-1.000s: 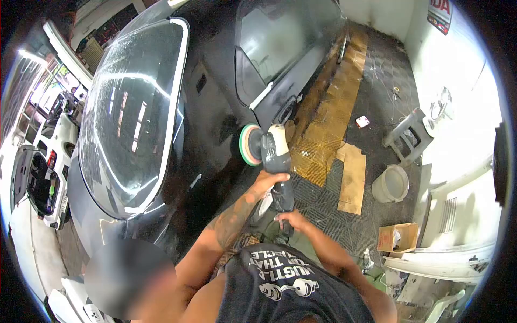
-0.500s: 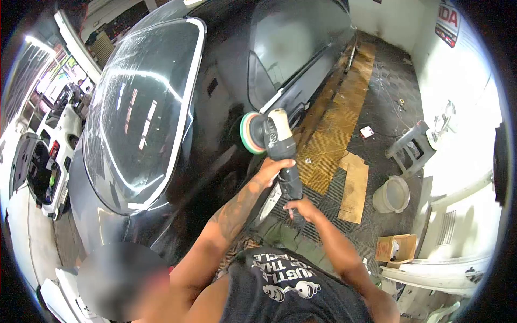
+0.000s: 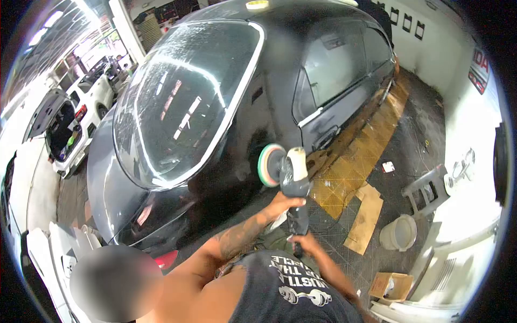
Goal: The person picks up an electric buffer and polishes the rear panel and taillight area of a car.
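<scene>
A polisher with a dark body, a pale head cover and a round green, white and orange pad is held out in front of me. My left hand is wrapped round its body just behind the head. Further back, my right hand closes round the rear end of the handle. The pad faces the side of a black car, by the panel between rear glass and door; whether it touches the paint I cannot tell. White tape edges the car's rear glass.
Yellow floor grating runs along the car. To the right are a piece of cardboard, a bucket, a grey step stool and a cardboard box. A roll of tape lies on the roof. White cars stand left.
My view has tilted up, bringing more of the car's roof and side into sight. The polisher shows lower and further right, its pad still beside the car. Both hands keep their hold.
</scene>
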The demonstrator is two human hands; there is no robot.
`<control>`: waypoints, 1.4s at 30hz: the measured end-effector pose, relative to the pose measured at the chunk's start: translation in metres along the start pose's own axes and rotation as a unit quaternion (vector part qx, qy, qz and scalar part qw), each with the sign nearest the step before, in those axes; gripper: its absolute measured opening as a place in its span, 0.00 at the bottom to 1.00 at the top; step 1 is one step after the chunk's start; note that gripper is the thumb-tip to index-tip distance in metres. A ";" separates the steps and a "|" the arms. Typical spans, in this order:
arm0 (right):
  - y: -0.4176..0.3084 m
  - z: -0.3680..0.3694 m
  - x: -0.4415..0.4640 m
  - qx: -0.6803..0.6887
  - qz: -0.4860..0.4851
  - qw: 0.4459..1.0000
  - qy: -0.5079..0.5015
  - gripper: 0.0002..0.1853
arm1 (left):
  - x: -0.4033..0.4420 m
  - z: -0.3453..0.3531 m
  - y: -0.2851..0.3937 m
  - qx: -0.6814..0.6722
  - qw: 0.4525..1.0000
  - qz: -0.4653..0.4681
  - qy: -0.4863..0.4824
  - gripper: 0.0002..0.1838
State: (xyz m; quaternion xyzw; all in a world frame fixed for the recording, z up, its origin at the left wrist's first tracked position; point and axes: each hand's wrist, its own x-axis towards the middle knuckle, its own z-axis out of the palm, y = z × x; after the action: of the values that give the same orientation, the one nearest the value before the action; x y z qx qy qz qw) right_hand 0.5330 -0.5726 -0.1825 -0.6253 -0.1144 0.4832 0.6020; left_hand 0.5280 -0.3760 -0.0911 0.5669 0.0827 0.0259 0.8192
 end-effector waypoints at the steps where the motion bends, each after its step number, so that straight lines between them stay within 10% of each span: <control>1: 0.016 0.006 0.000 -0.011 0.011 1.000 -0.001 0.20 | -0.017 -0.006 -0.007 0.000 1.000 -0.017 0.001 0.32; 3: 0.034 0.021 -0.008 -0.114 -0.084 0.988 0.067 0.29 | -0.040 -0.017 -0.019 0.032 0.999 -0.024 0.024 0.38; 4: 0.041 0.019 -0.002 -0.150 0.061 0.986 0.049 0.36 | -0.046 -0.017 -0.014 0.052 0.998 -0.008 0.019 0.38; 6: 0.083 0.010 0.021 -0.179 0.050 0.981 0.052 0.24 | -0.039 -0.021 -0.020 0.043 0.999 0.009 0.003 0.38; 8: 0.102 -0.008 0.028 -0.332 -0.193 0.921 -0.066 0.09 | -0.029 -0.011 -0.006 -0.005 0.999 -0.035 -0.002 0.36; 9: 0.049 0.015 0.011 -0.076 0.056 0.995 0.014 0.08 | -0.021 -0.010 0.002 0.053 0.997 -0.047 -0.021 0.33; 23: 0.136 0.102 -0.008 -0.025 -0.022 0.999 -0.007 0.05 | -0.122 -0.060 -0.054 0.057 0.997 -0.047 0.040 0.29; 35: 0.264 0.252 -0.042 -0.247 -0.161 0.954 -0.048 0.37 | -0.346 -0.141 -0.052 0.112 0.993 -0.004 0.045 0.43; 42: 0.306 0.312 -0.056 -0.226 -0.011 0.970 -0.086 0.44 | -0.456 -0.172 -0.059 0.113 0.989 -0.018 0.099 0.51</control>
State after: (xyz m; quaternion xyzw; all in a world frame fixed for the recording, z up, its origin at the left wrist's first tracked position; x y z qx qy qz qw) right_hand 0.1384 -0.4889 -0.3607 -0.6996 -0.2786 0.4907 0.4383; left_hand 0.0475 -0.3003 -0.1566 0.6491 0.1756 0.0575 0.7379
